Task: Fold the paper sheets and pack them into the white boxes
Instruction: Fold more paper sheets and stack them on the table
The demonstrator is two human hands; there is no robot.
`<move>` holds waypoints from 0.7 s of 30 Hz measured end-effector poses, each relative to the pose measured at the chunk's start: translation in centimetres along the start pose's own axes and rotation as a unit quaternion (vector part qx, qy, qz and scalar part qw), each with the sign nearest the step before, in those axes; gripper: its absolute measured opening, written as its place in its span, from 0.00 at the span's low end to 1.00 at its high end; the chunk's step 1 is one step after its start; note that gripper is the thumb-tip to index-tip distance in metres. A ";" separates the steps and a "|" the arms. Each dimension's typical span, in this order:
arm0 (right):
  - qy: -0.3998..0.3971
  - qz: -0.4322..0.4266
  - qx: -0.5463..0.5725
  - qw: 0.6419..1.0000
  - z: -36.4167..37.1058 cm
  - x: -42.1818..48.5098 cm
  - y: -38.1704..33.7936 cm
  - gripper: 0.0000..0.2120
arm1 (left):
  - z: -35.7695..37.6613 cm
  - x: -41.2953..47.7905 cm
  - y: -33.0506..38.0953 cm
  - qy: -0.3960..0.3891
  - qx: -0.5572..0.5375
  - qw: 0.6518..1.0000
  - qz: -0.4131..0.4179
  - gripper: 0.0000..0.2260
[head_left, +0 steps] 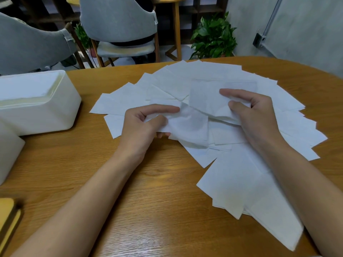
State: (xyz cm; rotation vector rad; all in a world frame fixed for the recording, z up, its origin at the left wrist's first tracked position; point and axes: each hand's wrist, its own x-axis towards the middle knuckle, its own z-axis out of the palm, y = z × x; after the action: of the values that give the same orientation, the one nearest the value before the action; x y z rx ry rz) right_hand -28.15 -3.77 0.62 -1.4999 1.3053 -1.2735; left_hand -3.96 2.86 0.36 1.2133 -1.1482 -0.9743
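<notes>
Pinching one paper sheet [187,125] at both ends, left hand [143,125] and right hand [254,115] lift it off the spread pile [232,182] so it can fold; white box [37,102] sits left.

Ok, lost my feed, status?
Left hand and right hand pinch one paper sheet over spread pile. White box open, at left. Nothing blocking.

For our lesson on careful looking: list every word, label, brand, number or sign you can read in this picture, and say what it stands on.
No text can be read anywhere in this view.
The paper sheets: blank.
The white box: plain, with no label showing.
The tag on the grey chair: too small to read.
</notes>
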 end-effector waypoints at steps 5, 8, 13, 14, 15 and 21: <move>0.018 -0.008 0.000 1.000 0.1 -0.2 0.0 0.20 | 0.1 -0.2 0.5 -0.028 -0.108 0.994 -0.006 0.16; -0.003 0.001 0.022 1.000 0.1 -0.2 -0.2 0.19 | 0.0 -0.2 0.8 -0.043 -0.154 0.987 -0.010 0.18; -0.160 0.034 0.165 0.973 1.8 -1.9 -1.0 0.18 | 0.4 -0.6 1.0 -0.069 -0.149 0.986 -0.012 0.14; -0.186 0.047 0.187 0.963 2.0 -2.1 -1.1 0.21 | 0.5 -0.7 1.0 -0.066 -0.128 0.990 -0.009 0.14; -0.204 0.063 0.213 0.953 2.2 -2.3 -1.2 0.23 | 0.5 -0.7 1.0 -0.061 -0.102 0.993 -0.006 0.14; -0.199 0.085 0.216 0.952 2.1 -2.2 -1.2 0.17 | 1.2 -1.2 0.8 -0.057 -0.023 0.998 -0.014 0.14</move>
State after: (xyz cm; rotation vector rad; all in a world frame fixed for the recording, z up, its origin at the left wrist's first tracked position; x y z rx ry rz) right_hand -25.81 -1.53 0.94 -1.2188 0.8075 -0.9970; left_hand -5.36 3.91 1.00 1.1530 -1.1931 -1.0969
